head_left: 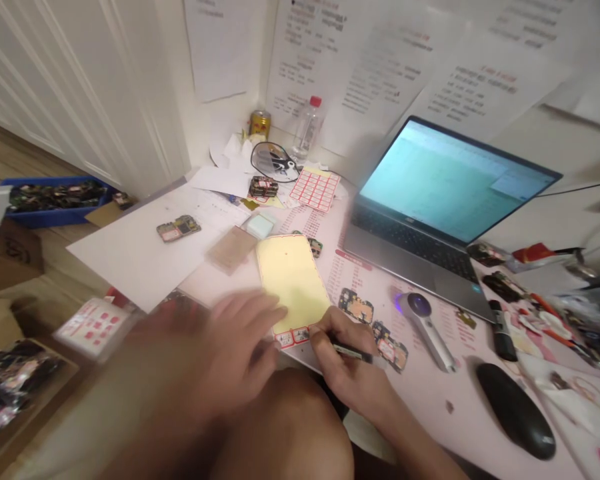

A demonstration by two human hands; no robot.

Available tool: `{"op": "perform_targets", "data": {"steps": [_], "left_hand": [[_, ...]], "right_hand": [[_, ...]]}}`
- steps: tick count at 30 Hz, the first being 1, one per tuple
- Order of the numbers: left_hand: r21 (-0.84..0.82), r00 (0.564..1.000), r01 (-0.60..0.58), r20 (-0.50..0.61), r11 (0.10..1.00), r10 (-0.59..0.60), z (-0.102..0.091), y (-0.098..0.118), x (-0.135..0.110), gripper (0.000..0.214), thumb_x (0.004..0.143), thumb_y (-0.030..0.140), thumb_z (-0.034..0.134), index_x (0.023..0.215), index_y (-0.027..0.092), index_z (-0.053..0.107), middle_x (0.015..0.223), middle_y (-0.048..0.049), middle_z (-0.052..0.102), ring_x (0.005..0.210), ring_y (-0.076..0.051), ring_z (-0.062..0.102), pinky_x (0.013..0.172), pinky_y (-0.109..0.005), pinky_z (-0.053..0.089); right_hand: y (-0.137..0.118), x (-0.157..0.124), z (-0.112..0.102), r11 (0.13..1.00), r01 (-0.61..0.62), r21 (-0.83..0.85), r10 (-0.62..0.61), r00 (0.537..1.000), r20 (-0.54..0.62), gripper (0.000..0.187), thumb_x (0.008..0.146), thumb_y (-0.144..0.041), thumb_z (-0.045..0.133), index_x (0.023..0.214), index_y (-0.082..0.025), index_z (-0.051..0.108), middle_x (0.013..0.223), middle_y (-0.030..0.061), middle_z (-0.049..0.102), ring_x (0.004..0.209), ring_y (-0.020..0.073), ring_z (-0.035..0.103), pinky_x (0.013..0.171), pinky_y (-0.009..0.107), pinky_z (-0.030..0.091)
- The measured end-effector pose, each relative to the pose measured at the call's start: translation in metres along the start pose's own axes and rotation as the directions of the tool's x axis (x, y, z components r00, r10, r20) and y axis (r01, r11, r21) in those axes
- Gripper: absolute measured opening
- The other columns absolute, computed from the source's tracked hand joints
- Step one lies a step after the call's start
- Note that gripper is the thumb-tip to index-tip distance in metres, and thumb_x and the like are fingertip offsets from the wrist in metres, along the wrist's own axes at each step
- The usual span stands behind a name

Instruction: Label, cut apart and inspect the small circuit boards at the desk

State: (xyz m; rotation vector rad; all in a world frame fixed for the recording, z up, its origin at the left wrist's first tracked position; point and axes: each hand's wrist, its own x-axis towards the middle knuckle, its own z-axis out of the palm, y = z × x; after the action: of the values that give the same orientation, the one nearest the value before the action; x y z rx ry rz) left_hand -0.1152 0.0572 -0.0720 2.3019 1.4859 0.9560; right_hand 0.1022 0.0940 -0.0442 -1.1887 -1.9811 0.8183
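My left hand (230, 340) is motion-blurred, with its fingertips at the lower left edge of a yellow sheet (293, 287) and nothing visible in it. The sheet lies on a pink printed desk mat (420, 393) and has a strip of red-printed labels (293, 337) along its lower end. My right hand (345, 360) grips a black pen (350, 348) at that lower end. Just to its right lie phone circuit boards (356, 305) (391, 347). The pen's tip is hidden by my fingers.
A laptop (455, 193) stands to the right, with a black mouse (515, 410) and a magnifier (425, 327) in front. Circuit boards lie on white paper (140, 240). A blue bin of boards (55, 200) sits at left. A can (260, 123) and bottle (307, 130) stand behind.
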Motion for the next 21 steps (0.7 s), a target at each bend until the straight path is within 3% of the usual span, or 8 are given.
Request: {"op": "perform_targets", "data": {"steps": [8,21], "left_hand": [[0.002,1.0,-0.013,-0.003,1.0,0.013,-0.0009,0.0006,0.0015,0.043,0.094,0.02,0.058,0.136,0.024,0.066,0.142,-0.0072,0.069,0.135,-0.03,0.057,0.115,-0.051,0.036],[0.021,1.0,-0.022,0.004,1.0,0.022,-0.0017,0.0001,0.0018,0.042,0.095,0.02,0.057,0.136,0.023,0.066,0.141,-0.008,0.069,0.135,-0.03,0.057,0.114,-0.051,0.037]], "right_hand": [[0.0008,-0.0022,-0.0017,1.0,0.024,-0.009,-0.024,0.998,-0.058,0.026,0.097,-0.021,0.052,0.072,-0.024,0.048,0.06,-0.0074,0.053,0.052,0.0098,0.05,0.051,0.023,0.037],[-0.0019,-0.0011,-0.0007,1.0,0.027,-0.012,-0.027,1.0,-0.003,0.024,0.095,-0.019,0.052,0.072,-0.024,0.047,0.059,-0.0079,0.052,0.051,0.0094,0.049,0.051,0.022,0.036]]}}
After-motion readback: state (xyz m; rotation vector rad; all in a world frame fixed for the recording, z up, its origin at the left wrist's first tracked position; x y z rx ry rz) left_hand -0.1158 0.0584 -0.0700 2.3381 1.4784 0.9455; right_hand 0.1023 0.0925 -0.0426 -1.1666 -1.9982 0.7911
